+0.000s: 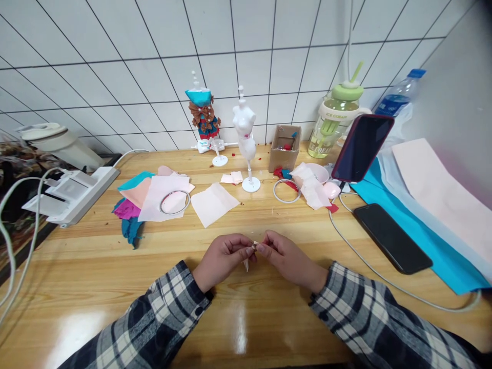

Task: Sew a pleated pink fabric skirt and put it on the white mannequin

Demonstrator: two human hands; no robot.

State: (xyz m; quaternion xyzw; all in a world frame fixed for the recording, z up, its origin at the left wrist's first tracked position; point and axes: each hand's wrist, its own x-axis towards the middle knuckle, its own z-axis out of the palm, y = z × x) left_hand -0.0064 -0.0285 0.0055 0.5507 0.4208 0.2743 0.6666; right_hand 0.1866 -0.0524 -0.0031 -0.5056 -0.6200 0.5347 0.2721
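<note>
My left hand (pixel 227 256) and my right hand (pixel 289 259) meet above the front middle of the wooden table. Between their thumbs and fingertips they pinch a small twisted piece of pale pink paper (pixel 246 265). One end of it hangs below my left fingers; most of the rest is hidden by them. Beyond my hands lies a loose pale pink paper sheet (pixel 214 204). Behind it a bare white mini mannequin (pixel 246 136) stands upright. Another mannequin (pixel 203 115) wears a blue, brown and red paper outfit with bows.
At left, a metal ring (pixel 175 202) lies on coloured papers (pixel 134 192). A cardboard box (pixel 284 148), second ring (pixel 287 190) and scraps (pixel 313 189) sit right of centre. A propped phone (pixel 361 146), flat phone (pixel 392 237), cable (pixel 369 269) and large sheets (pixel 449 189) fill the right side.
</note>
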